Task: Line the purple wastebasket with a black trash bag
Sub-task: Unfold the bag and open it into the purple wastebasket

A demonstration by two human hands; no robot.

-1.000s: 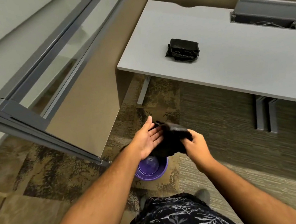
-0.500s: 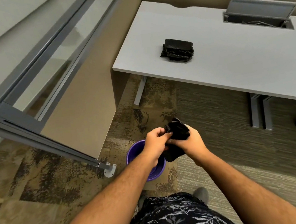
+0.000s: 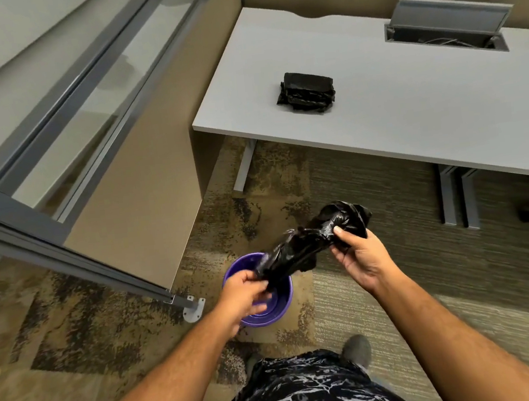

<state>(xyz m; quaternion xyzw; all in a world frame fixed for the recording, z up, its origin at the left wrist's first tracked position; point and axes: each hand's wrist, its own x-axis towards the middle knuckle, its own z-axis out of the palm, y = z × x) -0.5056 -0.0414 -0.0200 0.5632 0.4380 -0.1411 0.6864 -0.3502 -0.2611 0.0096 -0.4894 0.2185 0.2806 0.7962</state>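
A crumpled black trash bag (image 3: 310, 241) is stretched diagonally between my two hands above the floor. My left hand (image 3: 243, 292) grips its lower end right over the open purple wastebasket (image 3: 279, 311), which stands on the carpet and is partly hidden by that hand and the bag. My right hand (image 3: 359, 257) pinches the bag's upper end, higher and to the right of the basket. The basket's inside looks bare.
A folded stack of black bags (image 3: 307, 93) lies on the white desk (image 3: 409, 103), which has an open cable hatch (image 3: 447, 27) at the back. A partition wall (image 3: 131, 188) with a metal foot (image 3: 194, 309) stands just left of the basket. My shoes show below.
My hands were together on the bunched bag; they have pulled apart, the left down over the basket, the right up and rightward, drawing the bag out long.
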